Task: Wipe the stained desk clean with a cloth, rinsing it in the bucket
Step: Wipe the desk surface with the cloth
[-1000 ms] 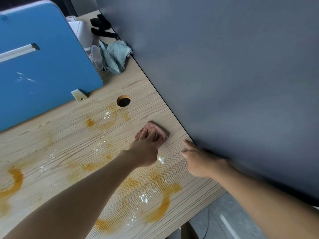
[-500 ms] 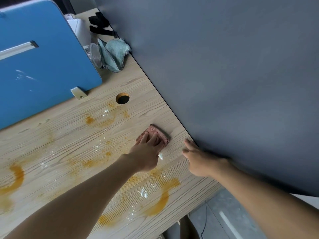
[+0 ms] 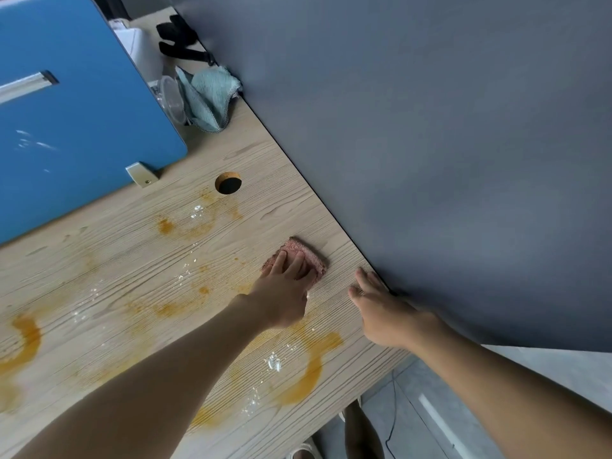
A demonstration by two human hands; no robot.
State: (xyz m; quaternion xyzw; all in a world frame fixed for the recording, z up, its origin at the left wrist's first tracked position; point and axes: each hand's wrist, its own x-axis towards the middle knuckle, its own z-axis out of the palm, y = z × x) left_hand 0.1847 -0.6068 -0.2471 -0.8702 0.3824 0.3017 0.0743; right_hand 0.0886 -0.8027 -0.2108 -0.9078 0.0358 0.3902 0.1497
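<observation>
Pink cloth [image 3: 309, 256] lies flat on the wood-grain tabletop [image 3: 132, 260] near the grey partition [image 3: 430, 160], pressed under the straight fingers of the left hand [image 3: 283, 298]. Just beside it the right hand [image 3: 384, 313] rests palm-down, fingers spread, gripping nothing. Orange stains [image 3: 311, 369] smear the tabletop nearer the person; a teal rag [image 3: 208, 97] sits far back.

Soft even daylight, wide-angle edge distortion

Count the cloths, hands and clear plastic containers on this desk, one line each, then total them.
Cloths: 2, pink cloth under the left hand, teal cloth by the wall.
Hands: 2, left hand, right hand.
Containers: 1, clear plastic container.
Total: 5.
</observation>
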